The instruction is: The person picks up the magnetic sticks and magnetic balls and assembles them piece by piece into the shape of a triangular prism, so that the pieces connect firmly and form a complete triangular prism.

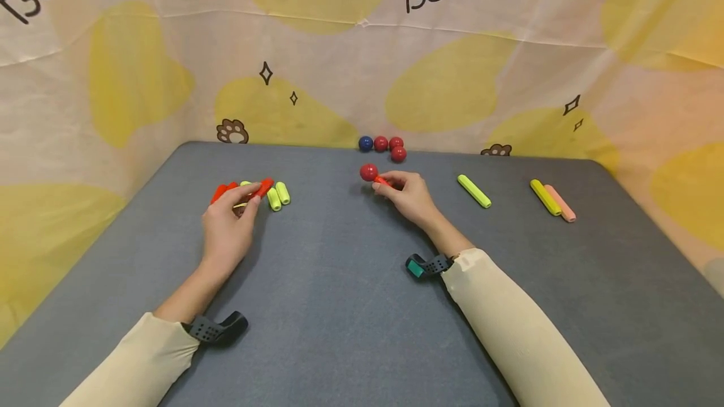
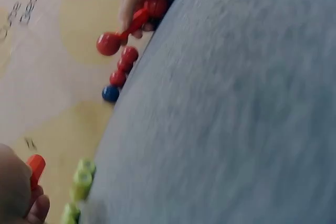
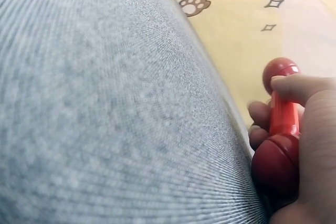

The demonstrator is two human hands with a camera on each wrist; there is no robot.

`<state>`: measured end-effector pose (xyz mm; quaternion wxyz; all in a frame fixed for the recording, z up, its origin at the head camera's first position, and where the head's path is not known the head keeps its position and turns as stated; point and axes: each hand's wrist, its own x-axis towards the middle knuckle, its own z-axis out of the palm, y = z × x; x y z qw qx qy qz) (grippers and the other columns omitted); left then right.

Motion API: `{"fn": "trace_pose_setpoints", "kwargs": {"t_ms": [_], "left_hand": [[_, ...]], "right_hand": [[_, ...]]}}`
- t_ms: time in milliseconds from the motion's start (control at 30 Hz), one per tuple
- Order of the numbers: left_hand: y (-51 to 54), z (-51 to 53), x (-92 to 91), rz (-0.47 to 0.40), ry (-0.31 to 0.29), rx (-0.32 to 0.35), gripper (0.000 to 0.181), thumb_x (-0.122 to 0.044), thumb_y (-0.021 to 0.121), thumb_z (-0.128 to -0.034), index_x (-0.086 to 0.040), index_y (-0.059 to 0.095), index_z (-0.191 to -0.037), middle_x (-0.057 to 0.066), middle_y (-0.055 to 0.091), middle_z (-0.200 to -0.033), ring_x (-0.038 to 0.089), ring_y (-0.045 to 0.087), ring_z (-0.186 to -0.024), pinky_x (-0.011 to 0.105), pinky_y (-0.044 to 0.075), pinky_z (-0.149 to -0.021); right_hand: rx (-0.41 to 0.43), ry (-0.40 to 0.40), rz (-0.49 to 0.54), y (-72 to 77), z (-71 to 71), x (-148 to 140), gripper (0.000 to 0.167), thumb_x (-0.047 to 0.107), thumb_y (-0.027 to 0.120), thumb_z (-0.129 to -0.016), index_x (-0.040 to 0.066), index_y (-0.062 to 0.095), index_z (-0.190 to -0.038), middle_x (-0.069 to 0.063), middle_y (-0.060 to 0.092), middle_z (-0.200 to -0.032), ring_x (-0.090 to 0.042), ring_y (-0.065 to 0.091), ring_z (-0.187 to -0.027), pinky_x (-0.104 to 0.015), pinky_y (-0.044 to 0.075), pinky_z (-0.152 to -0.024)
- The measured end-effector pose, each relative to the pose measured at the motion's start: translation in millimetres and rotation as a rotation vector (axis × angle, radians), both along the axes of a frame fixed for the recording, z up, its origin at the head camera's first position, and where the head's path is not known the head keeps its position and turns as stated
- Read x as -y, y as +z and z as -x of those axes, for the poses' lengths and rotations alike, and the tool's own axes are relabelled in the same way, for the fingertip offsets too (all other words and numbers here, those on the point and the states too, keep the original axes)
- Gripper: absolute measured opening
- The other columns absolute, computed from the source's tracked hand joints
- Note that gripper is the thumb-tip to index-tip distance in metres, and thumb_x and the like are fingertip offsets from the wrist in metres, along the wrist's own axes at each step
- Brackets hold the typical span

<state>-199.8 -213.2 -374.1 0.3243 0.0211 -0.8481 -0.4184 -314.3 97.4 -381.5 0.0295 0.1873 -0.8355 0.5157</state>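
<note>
Between thumb and fingers, my left hand (image 1: 226,231) pinches a short red-orange rod (image 1: 264,187) at the left of the table. Other red-orange rods (image 1: 219,192) and several short yellow-green rods (image 1: 283,193) lie around those fingers, partly hidden by the hand. Near the middle back, my right hand (image 1: 417,201) grips another short red-orange rod (image 3: 285,115). A red ball (image 1: 369,172) sits on its far end. The right wrist view shows a second red ball (image 3: 275,165) at the near end, close to the palm, so the piece looks like a dumbbell.
At the table's back edge sit a blue ball (image 1: 366,143) and three red balls (image 1: 398,154). To the right lie a long yellow-green rod (image 1: 474,191), a yellow rod (image 1: 545,197) and a pink rod (image 1: 560,203). A printed cloth (image 1: 339,80) hangs behind the grey table (image 1: 328,306).
</note>
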Motion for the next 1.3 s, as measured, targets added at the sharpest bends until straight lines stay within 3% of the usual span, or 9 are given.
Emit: {"fn": "trace_pose_setpoints", "kwargs": {"t_ms": [100, 267, 433, 633, 767, 867, 1100, 1200, 1300], "left_hand": [[2.8, 1.5, -15.9, -0.110, -0.080, 0.061, 0.028, -0.006, 0.068, -0.0949, -0.006, 0.073, -0.122, 0.018, 0.074, -0.114, -0.006, 0.063, -0.076, 0.004, 0.045, -0.065], [1.7, 11.4, -60.9, -0.218, -0.222, 0.166, 0.028, -0.010, 0.070, -0.0951, -0.007, 0.074, -0.122, 0.016, 0.074, -0.118, 0.017, 0.072, -0.093, 0.007, 0.047, -0.069], [-1.8, 31.2, -107.4, -0.307, -0.308, 0.162, 0.027, -0.009, 0.070, -0.0943, -0.005, 0.074, -0.120, 0.015, 0.075, -0.118, 0.026, 0.073, -0.103, 0.014, 0.054, -0.076], [-3.0, 48.4, -131.2, -0.373, -0.303, 0.093, 0.025, -0.005, 0.069, -0.0937, -0.002, 0.074, -0.118, 0.018, 0.075, -0.114, 0.027, 0.073, -0.105, 0.035, 0.060, -0.087], [-2.5, 53.4, -132.5, -0.368, -0.305, 0.083, 0.025, -0.007, 0.070, -0.0939, -0.002, 0.074, -0.118, 0.016, 0.076, -0.112, 0.025, 0.073, -0.104, 0.036, 0.060, -0.088], [-3.0, 54.8, -131.7, -0.345, -0.346, 0.102, 0.026, -0.008, 0.071, -0.0937, -0.003, 0.074, -0.118, 0.015, 0.076, -0.114, 0.025, 0.073, -0.105, 0.035, 0.060, -0.088], [-2.4, 49.0, -120.4, -0.204, -0.467, 0.178, 0.032, -0.012, 0.069, -0.0957, -0.004, 0.069, -0.126, 0.014, 0.072, -0.125, 0.027, 0.069, -0.116, 0.041, 0.057, -0.098], [0.5, 41.8, -96.1, -0.084, -0.422, 0.136, 0.031, -0.015, 0.067, -0.0968, -0.006, 0.069, -0.126, 0.014, 0.071, -0.124, 0.027, 0.068, -0.115, 0.042, 0.057, -0.096], [2.2, 40.4, -54.1, -0.019, -0.271, -0.003, 0.025, -0.009, 0.065, -0.0957, -0.003, 0.072, -0.119, 0.017, 0.072, -0.114, 0.026, 0.067, -0.104, 0.033, 0.055, -0.088]], "right_hand": [[0.029, 0.009, 0.072, 0.1, 1.0, -0.1, 0.028, 0.025, 0.071, -0.095, 0.003, 0.075, -0.113, -0.016, 0.076, -0.091, -0.010, 0.062, -0.072, -0.021, 0.049, -0.062], [0.069, 0.028, 0.168, 0.0, 1.5, 0.4, 0.033, 0.023, 0.068, -0.097, 0.000, 0.070, -0.121, -0.023, 0.076, -0.099, -0.009, 0.064, -0.069, -0.020, 0.051, -0.063], [0.085, 0.039, 0.178, -0.3, -1.4, 2.4, 0.034, 0.021, 0.069, -0.097, 0.003, 0.067, -0.126, -0.026, 0.075, -0.102, -0.009, 0.065, -0.068, -0.020, 0.052, -0.063], [0.094, 0.042, 0.231, 1.1, -2.2, 6.5, 0.035, 0.018, 0.068, -0.097, 0.001, 0.065, -0.128, -0.029, 0.073, -0.100, -0.010, 0.066, -0.069, -0.022, 0.055, -0.069], [0.121, 0.067, 0.261, 3.8, -2.4, 5.6, 0.040, 0.020, 0.067, -0.097, 0.003, 0.061, -0.133, -0.020, 0.076, -0.090, -0.010, 0.068, -0.068, -0.023, 0.056, -0.071], [0.146, 0.090, 0.279, 4.3, -1.9, 2.9, 0.039, 0.024, 0.066, -0.098, 0.007, 0.060, -0.133, -0.009, 0.077, -0.080, -0.013, 0.069, -0.067, -0.025, 0.057, -0.071], [0.180, 0.092, 0.284, 3.5, 3.0, -4.8, 0.028, 0.024, 0.072, -0.093, 0.008, 0.061, -0.113, 0.002, 0.072, -0.078, -0.014, 0.065, -0.071, -0.023, 0.051, -0.067], [0.191, 0.076, 0.333, 3.8, 3.8, -8.0, 0.024, 0.022, 0.070, -0.094, 0.007, 0.060, -0.110, 0.002, 0.071, -0.079, -0.013, 0.066, -0.070, -0.023, 0.050, -0.064], [0.191, 0.058, 0.415, 4.5, 4.2, -9.7, 0.025, 0.018, 0.066, -0.095, 0.004, 0.059, -0.114, 0.002, 0.071, -0.081, -0.012, 0.066, -0.067, -0.022, 0.050, -0.064]]}}
